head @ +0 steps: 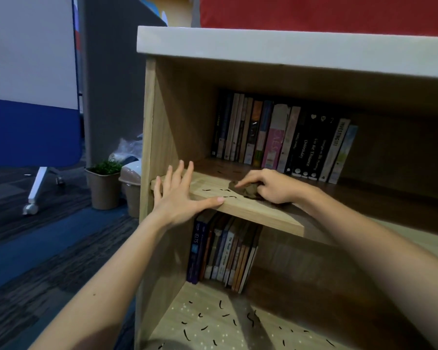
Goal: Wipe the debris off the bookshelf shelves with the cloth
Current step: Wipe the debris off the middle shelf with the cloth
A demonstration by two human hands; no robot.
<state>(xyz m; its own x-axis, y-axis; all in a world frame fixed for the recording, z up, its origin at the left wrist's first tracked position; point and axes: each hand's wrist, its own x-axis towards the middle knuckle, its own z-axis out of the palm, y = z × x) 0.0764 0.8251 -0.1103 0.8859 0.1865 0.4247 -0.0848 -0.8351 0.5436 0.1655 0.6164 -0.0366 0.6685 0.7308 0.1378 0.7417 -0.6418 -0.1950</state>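
Note:
A wooden bookshelf (263, 44) fills the view. On its middle shelf (263, 213) lie several thin black strands of debris (214, 190). My right hand (268, 186) grips a crumpled brown cloth (247, 189) and holds it down on that shelf, just right of the strands. My left hand (180, 195) is spread flat at the shelf's front left edge, its thumb lying along the front lip. The bottom shelf (213, 324) carries several more black strands and pale specks.
A row of books (283, 140) stands at the back of the middle shelf, another row (223, 251) below it. Left of the bookshelf stand a potted plant (104, 185), a small bin (130, 188) and a wheeled board (31, 122) on carpet.

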